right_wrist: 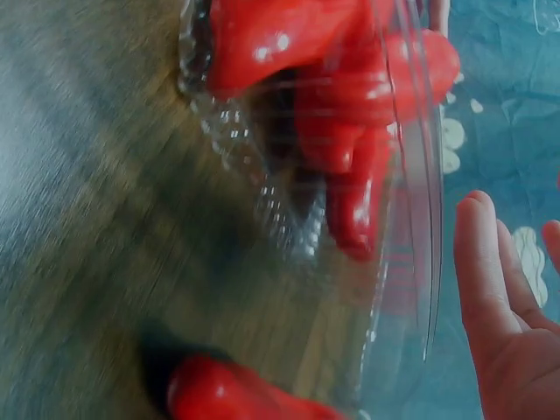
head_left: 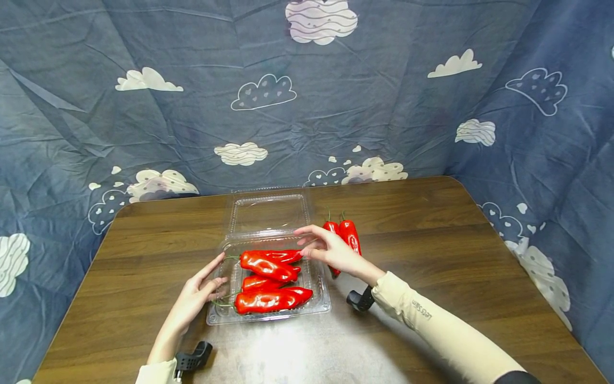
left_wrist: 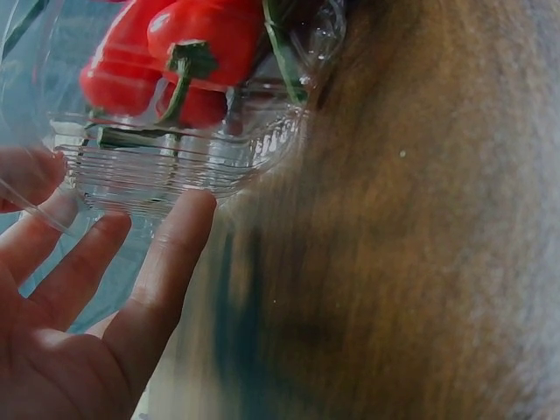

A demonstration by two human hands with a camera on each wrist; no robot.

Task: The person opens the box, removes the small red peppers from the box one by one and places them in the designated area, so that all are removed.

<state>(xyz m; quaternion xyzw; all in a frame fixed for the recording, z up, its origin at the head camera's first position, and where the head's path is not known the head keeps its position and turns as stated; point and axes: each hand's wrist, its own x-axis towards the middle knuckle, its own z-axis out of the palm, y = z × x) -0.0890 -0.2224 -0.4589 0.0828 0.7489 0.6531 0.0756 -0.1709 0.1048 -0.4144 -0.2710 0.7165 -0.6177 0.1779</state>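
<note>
A clear plastic clamshell box (head_left: 280,318) lies with its lid (head_left: 271,213) folded back. Inside it are several long red peppers, including a front pepper (head_left: 273,301) and an upper pepper (head_left: 268,266), their green stems pointing left. My left hand (head_left: 192,298) is at the box's left side; its fingertips (left_wrist: 197,206) meet the ribbed wall (left_wrist: 166,166). Over the box's right back corner hovers my right hand (head_left: 336,250), fingers loosely bent and nothing between them. In the right wrist view, the right fingers (right_wrist: 481,262) stand beside the box edge.
Two more red peppers (head_left: 349,234) lie on the wooden table (head_left: 412,240) right of the box, partly behind the right hand. A dark blue cloth with clouds (head_left: 268,133) hangs behind the table. Black wrist mounts (head_left: 194,358) sit by both forearms.
</note>
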